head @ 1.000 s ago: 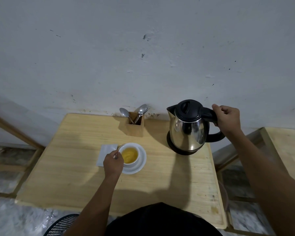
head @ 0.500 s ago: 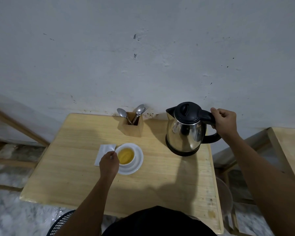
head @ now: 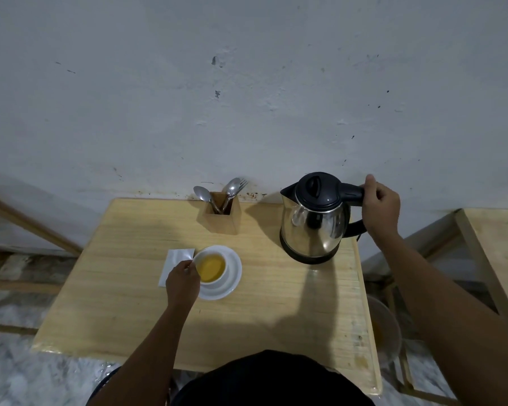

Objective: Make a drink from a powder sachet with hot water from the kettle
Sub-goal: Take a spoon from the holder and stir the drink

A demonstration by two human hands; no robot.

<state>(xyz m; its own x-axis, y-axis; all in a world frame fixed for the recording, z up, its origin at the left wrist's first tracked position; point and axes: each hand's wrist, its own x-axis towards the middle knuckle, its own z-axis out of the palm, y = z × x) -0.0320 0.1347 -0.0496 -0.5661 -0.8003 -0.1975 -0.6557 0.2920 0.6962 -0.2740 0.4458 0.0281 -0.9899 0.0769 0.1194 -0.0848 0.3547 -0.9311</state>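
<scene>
A white cup (head: 211,268) of yellow-orange liquid sits on a white saucer (head: 232,273) on the wooden table (head: 276,312). My left hand (head: 182,281) is at the cup's left rim with its fingers pinched there; it hides the handle. A flat white sachet (head: 175,263) lies just left of the cup, partly under that hand. At the back right, the steel kettle (head: 314,227) with a black lid stands upright on the table. My right hand (head: 381,206) is wrapped around its black handle, thumb raised.
A wooden holder (head: 220,218) with spoons and a fork stands at the back against the wall. Another wooden table (head: 496,238) is at the right, with a gap between. A round bowl-like object (head: 384,332) sits low beside the table's right edge.
The kettle stays upright at the right with my right hand on its handle; the thumb has lifted. My left hand remains at the cup. The view has shifted slightly.
</scene>
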